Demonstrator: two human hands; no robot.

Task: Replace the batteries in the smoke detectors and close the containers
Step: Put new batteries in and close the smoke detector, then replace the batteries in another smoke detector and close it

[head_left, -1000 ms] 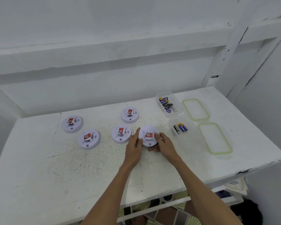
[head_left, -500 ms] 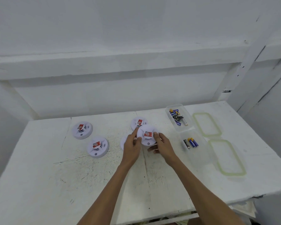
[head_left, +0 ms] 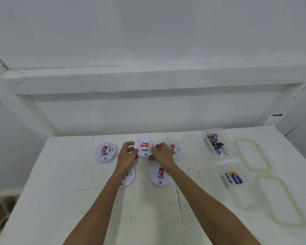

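The left hand [head_left: 127, 156] and right hand [head_left: 162, 155] each have a closed grip on one smoke detector [head_left: 144, 148], maybe just above the tabletop [head_left: 60, 191]. Hold it steady and twist gently to open it.

A single wide-angle camera, worn on the person's head, gives the only view. It looks forward and somewhat downward from the near edge of the white tabletop [head_left: 60, 191] toward the white wall [head_left: 148, 32], which fills the upper half of the picture. Both forearms enter from the bottom edge, and the left hand [head_left: 126, 156] and right hand [head_left: 163, 156] hold a smoke detector [head_left: 145, 147] at arm's length, near the middle of the picture. The farther container [head_left: 228, 138] and the nearer container [head_left: 245, 197] lie toward the right border, where the lens stretches shapes.
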